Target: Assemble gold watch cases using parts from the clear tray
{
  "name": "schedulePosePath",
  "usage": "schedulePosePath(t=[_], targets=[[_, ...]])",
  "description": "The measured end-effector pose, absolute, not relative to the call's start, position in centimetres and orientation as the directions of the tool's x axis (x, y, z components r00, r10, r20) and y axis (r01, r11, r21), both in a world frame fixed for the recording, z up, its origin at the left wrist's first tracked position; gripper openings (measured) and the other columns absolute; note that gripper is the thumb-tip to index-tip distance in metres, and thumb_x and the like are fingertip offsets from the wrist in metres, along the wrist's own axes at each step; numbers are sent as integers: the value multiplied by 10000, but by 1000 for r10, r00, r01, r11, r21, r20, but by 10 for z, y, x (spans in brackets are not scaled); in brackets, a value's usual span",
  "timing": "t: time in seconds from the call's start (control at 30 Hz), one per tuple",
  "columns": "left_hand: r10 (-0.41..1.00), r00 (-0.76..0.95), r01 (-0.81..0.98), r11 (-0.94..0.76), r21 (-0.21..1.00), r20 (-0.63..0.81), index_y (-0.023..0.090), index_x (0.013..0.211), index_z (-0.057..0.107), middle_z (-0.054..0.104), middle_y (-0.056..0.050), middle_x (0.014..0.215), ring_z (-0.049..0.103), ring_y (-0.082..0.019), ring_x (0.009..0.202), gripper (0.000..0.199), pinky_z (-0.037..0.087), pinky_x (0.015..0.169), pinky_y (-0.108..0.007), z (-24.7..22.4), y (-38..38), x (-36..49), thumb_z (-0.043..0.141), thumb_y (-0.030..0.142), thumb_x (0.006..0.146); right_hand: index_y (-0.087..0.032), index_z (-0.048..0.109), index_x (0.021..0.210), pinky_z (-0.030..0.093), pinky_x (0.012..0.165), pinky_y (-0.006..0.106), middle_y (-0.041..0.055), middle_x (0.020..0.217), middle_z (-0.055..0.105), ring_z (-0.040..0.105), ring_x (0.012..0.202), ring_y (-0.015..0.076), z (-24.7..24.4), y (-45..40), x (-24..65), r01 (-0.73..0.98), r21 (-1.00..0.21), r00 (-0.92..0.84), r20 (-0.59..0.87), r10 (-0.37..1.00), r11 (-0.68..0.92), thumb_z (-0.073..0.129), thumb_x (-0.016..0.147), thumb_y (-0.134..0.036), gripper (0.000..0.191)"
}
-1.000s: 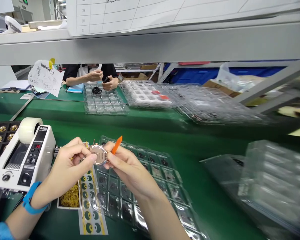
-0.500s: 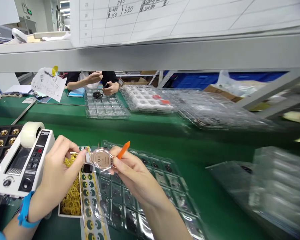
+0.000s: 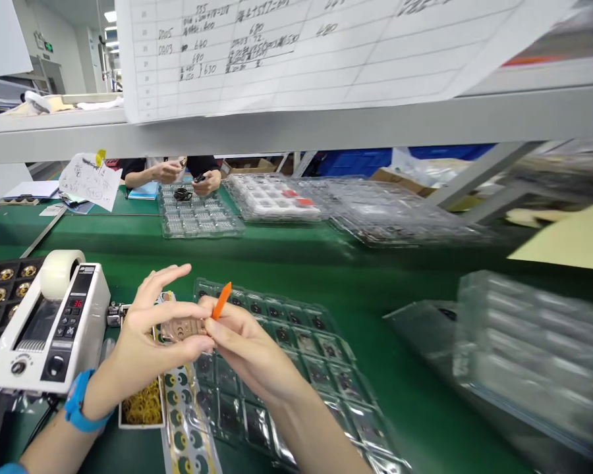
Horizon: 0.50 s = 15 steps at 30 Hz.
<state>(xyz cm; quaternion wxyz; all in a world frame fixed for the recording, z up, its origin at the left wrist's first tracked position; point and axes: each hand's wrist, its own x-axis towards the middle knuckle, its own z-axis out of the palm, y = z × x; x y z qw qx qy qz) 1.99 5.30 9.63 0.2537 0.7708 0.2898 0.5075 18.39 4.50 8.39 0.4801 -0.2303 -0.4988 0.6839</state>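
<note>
over a green counter (image 3: 410, 388), left grip (image 3: 151, 329) and right grip (image 3: 244, 339) clasp a watch (image 3: 182, 328), the right also an orange stick (image 3: 222, 301).

- Across the scene: green bench top (image 3: 370, 296).
- Left: white tape dispenser (image 3: 69, 329), beside a black tray (image 3: 13, 282) with gold-coloured round parts.
- Near, right of the dispenser: white box (image 3: 143, 426) of yellow rings (image 3: 143, 405), next to a patterned sheet (image 3: 181, 421).
- Near centre: clear compartmented tray (image 3: 321, 355) with small parts.
- Right, blurred: clear tray stack (image 3: 528, 355).
- Far: clear tray (image 3: 202, 224) bearing coiled black cable (image 3: 182, 194).
</note>
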Motion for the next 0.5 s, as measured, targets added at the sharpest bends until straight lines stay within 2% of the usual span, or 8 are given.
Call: schedulePosePath(t=[0.13, 0.27, 0.37, 0.5], targets=[[692, 348, 188, -712, 676, 632, 252, 986, 740, 544, -137, 1424, 499, -337, 1324, 213, 334, 1106, -634, 98, 48, 19, 769, 301, 781, -186, 538, 729, 361, 611, 211, -38, 677, 431, 412, 621, 95, 86, 42, 180, -465, -885, -414, 194, 889, -23, 751, 774, -547, 421], [606, 359, 194, -792, 579, 709, 277, 999, 725, 515, -132, 1451, 453, -344, 1364, 251, 243, 1139, -668, 100, 41, 16, 775, 377, 773, -183, 525, 743, 347, 556, 198, -48, 656, 429, 388, 572, 78, 86, 37, 178, -507, -862, -480, 267, 836, -16, 733, 793, -545, 421], [550, 375, 193, -834, 517, 746, 283, 1018, 700, 501, -127, 1460, 444, -344, 1372, 282, 225, 1147, -673, 103, 36, 14, 762, 421, 779, -173, 514, 732, 334, 526, 182, -42, 663, 464, 392, 550, 62, 84, 36, 179, -537, -844, -537, 332, 775, -11, 727, 808, -523, 417], [529, 414, 199, -847, 493, 741, 287, 1010, 672, 495, -130, 1458, 427, -367, 1379, 356, 214, 1126, -716, 107, 31, 15, 733, 535, 762, -166, 493, 689, 320, 508, 168, -56, 615, 428, 360, 513, 46, 82, 38, 180, -560, -828, -564, 364, 741, -19, 755, 785, -502, 437]])
